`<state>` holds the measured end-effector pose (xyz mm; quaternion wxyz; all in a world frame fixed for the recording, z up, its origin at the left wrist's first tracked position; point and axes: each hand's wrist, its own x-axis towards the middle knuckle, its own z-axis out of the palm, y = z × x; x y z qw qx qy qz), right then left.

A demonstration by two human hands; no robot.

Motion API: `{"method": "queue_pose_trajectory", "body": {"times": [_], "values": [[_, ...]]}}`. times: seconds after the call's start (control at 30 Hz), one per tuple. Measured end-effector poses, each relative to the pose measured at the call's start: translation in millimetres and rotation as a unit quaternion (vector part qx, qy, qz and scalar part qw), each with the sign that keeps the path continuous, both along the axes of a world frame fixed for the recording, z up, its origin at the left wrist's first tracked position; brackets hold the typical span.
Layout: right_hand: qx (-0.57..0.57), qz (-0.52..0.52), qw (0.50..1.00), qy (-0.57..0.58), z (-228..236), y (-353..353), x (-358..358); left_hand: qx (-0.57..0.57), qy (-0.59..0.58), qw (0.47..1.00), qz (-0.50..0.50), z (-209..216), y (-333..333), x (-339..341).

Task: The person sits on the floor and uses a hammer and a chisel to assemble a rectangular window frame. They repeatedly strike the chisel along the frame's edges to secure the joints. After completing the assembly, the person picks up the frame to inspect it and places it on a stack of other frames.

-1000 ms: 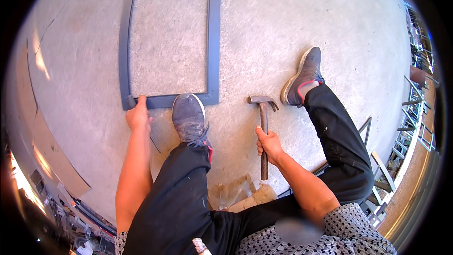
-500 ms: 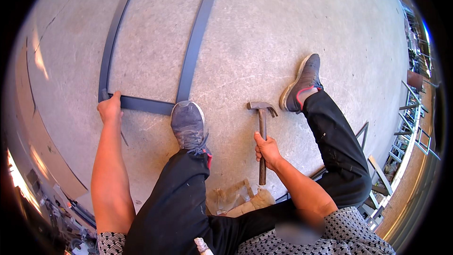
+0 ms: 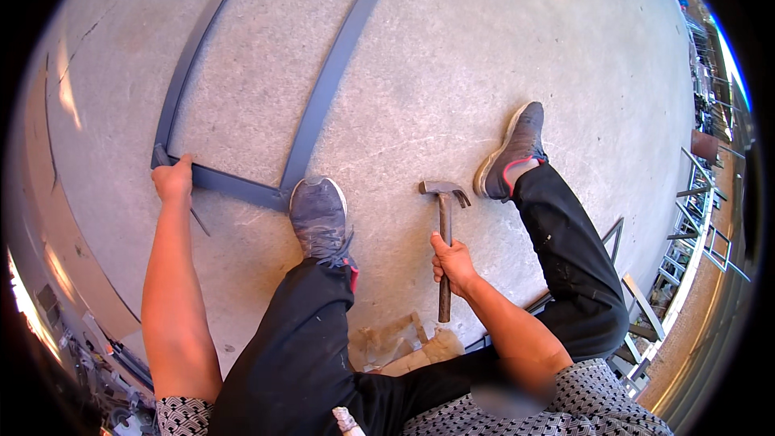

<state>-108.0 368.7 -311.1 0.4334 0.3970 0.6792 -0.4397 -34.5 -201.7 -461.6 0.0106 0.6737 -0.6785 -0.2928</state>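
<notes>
A grey rectangular metal frame [image 3: 321,101] lies on the concrete floor ahead of me and to the left. My left hand [image 3: 173,181] is closed at its near left corner, gripping the frame. A thin dark metal tool [image 3: 200,224] also sits in that hand: its slim shaft sticks out below, and a grey end shows above the fingers. My right hand [image 3: 454,263] is wrapped round the wooden handle of a claw hammer [image 3: 440,188], held with its head pointing away from me. Beside the frame's near right corner is my left shoe [image 3: 318,214].
My right shoe [image 3: 517,145] rests on the floor right of the hammer. Torn brown cardboard [image 3: 395,343] lies between my legs. Metal frames and bars [image 3: 686,230] stand along the right edge. Assorted clutter [image 3: 105,379] fills the lower left, near a long flat brown strip [image 3: 81,250].
The frame has turned slightly clockwise; its near left corner moved left with my left hand, and its near right corner came closer to me. The hammer is still in my right hand.
</notes>
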Motion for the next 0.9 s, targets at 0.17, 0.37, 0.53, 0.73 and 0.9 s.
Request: {"method": "queue_pose_trajectory", "body": {"times": [0.17, 0.37, 0.53, 0.73, 0.9], "values": [[0.002, -0.001, 1.0, -0.001, -2, 4, 0, 0.007, -0.03, 0.998, -0.063, 20, -20, 9], [0.009, 0.008, 1.0, 0.004, -3, 3, 0, -0.079, -0.13, 0.976, -0.155, 35, -51, 16], [0.008, 0.013, 1.0, 0.012, 0, 5, -1, -0.128, -0.143, 0.965, -0.18, 49, -50, 5], [0.013, 0.011, 1.0, 0.011, 6, 5, -3, -0.185, -0.003, 0.927, -0.327, 69, 58, -4], [0.017, 0.013, 1.0, 0.019, 8, 3, -3, -0.028, 0.09, 0.841, -0.532, 102, 148, 4]]}}
